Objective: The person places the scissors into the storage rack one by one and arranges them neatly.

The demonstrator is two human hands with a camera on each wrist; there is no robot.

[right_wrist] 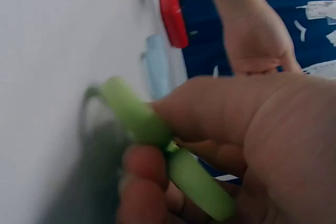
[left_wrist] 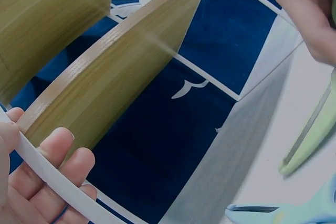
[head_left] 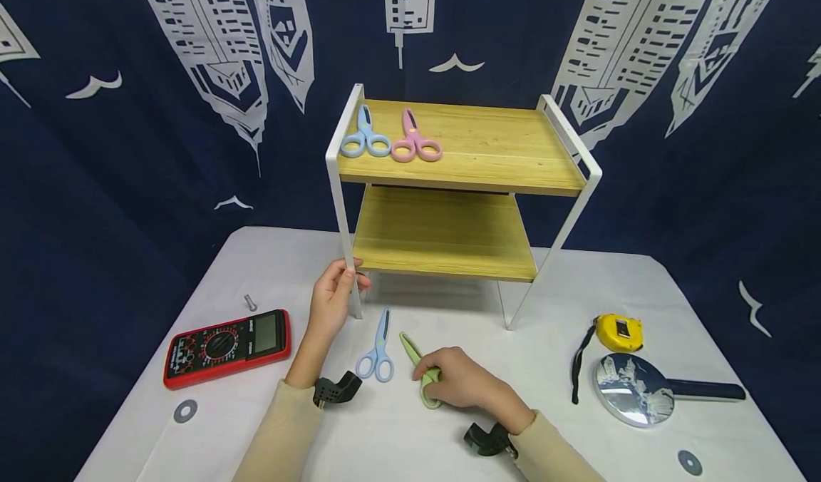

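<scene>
My left hand [head_left: 331,298] grips the white front leg of a two-tier shelf [head_left: 462,182] at its left side, fingers curled round the bar just below the lower board. In the right hand [head_left: 465,376] I pinch green scissors [head_left: 410,348] by their handles, low over the table, blades pointing away from me. Between the hands, blue scissors [head_left: 378,350] lie on the table. On the shelf's top board, another blue pair of scissors [head_left: 365,136] and a pink pair [head_left: 413,140] sit side by side at the left.
A red multimeter [head_left: 227,348] and a small bolt [head_left: 250,302] lie at the left, with a grey washer [head_left: 185,411] nearby. At the right are a yellow tape measure [head_left: 619,333], a magnifying glass [head_left: 635,389] and another washer [head_left: 689,462]. A dark patterned curtain [head_left: 487,33] hangs behind.
</scene>
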